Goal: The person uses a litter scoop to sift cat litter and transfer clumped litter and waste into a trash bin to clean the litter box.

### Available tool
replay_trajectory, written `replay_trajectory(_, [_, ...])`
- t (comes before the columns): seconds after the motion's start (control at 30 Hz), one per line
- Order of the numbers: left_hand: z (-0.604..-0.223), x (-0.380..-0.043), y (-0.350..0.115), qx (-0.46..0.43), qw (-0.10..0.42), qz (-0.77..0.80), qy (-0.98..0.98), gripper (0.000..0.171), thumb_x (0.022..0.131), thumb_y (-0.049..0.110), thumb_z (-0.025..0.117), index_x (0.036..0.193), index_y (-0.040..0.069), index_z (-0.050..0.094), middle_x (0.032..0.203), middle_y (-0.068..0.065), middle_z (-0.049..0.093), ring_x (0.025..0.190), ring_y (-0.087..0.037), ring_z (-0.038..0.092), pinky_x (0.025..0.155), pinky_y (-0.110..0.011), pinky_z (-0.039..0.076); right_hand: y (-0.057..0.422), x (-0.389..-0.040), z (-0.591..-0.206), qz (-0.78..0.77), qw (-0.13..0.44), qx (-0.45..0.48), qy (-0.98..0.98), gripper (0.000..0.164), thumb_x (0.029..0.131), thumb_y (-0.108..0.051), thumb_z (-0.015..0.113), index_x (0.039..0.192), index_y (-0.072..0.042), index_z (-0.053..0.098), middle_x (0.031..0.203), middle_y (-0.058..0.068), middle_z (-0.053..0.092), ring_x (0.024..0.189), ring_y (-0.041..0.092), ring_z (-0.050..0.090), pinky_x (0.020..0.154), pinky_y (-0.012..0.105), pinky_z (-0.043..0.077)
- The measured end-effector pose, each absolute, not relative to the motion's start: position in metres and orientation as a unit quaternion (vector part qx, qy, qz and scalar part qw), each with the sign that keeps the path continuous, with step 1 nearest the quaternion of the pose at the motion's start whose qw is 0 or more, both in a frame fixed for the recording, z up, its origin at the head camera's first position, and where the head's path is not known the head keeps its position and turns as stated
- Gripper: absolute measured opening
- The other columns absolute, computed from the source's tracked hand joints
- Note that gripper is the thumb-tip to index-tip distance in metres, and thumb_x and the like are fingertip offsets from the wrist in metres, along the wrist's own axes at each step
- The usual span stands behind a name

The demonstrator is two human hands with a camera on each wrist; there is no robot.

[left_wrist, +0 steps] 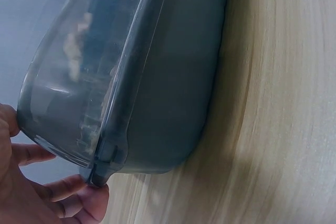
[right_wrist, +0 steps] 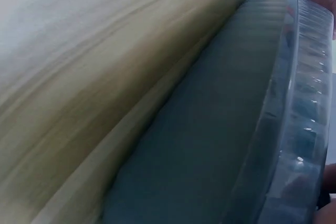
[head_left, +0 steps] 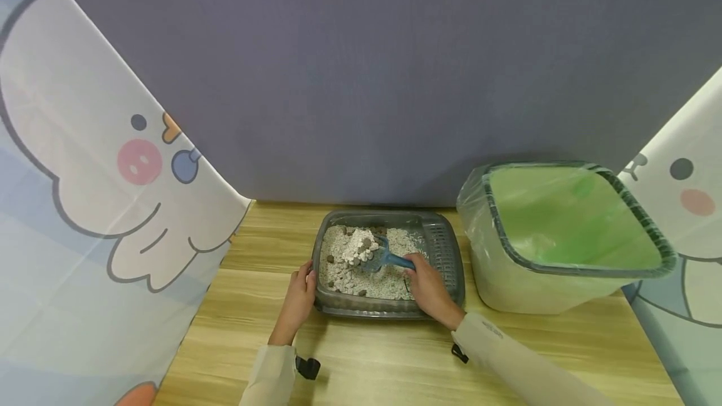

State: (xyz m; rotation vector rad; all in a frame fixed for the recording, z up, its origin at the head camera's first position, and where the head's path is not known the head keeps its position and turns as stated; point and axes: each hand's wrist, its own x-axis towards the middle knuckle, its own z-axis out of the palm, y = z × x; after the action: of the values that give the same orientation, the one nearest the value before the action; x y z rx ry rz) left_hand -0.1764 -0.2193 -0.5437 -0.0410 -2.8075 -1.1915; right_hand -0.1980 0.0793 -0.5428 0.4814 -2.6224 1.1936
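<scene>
A grey litter box (head_left: pixel 389 314) sits on the wooden table, holding pale litter (head_left: pixel 341 277) with several dark lumps. At its left side, my left hand (head_left: pixel 299 298) grips the rim; in the left wrist view, the fingers of this left hand (left_wrist: pixel 31 195) curl at the box's corner. My right hand (head_left: pixel 431 290) holds the handle of a blue litter scoop (head_left: pixel 399 260), its head over the litter and heaped with pale litter and some dark lumps. In the right wrist view the litter box (right_wrist: pixel 184 135) wall hides most of the right hand.
To the right of the litter box stands a large bin (head_left: pixel 524 290) lined with a clear bag, its inside greenish. A grey wall panel (head_left: pixel 361 80) rises behind the wooden table (head_left: pixel 237 331). Printed cartoon sheets (head_left: pixel 73 218) hang on both sides.
</scene>
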Motion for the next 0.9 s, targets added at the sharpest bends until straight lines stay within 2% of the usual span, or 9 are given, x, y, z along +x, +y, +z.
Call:
replay_trajectory(0.2, [-0.543, -0.175, -0.219, -0.010, 0.041, -0.399, -0.916, 0.046, 0.105, 0.024, 0.032, 0.139, -0.007, 0.038, 0.117, -0.031, 0.045, 0.099, -0.039, 0.052, 0.080, -0.052, 0.044, 0.083, -0.195, -0.543, 0.429, 0.141, 0.158, -0.878, 0.024, 0.094, -0.002, 0.056, 0.118, -0.003, 0.054, 0.087, 0.000, 0.052, 0.060, 0.011, 0.043, 0.053, 0.028, 0.038])
replay_trajectory(0.37, [-0.544, -0.176, -0.220, -0.007, 0.046, -0.403, -0.914, 0.045, 0.105, 0.022, 0.033, 0.138, -0.007, 0.038, 0.118, -0.031, 0.045, 0.100, -0.039, 0.051, 0.081, -0.052, 0.044, 0.085, -0.193, -0.541, 0.448, 0.156, 0.148, -0.868, 0.027, 0.095, -0.005, 0.056, 0.121, -0.003, 0.054, 0.083, -0.001, 0.050, 0.059, 0.011, 0.042, 0.054, 0.028, 0.037])
replay_trajectory(0.9, [-0.541, -0.176, -0.220, -0.014, 0.041, -0.398, -0.916, 0.046, 0.105, 0.024, 0.032, 0.139, -0.007, 0.037, 0.118, -0.032, 0.044, 0.101, -0.041, 0.051, 0.081, -0.053, 0.044, 0.090, -0.191, -0.533, 0.484, 0.156, 0.166, -0.845, 0.025, 0.099, -0.012, 0.050, 0.123, -0.004, 0.054, 0.074, -0.005, 0.044, 0.053, 0.006, 0.040, 0.050, 0.027, 0.037])
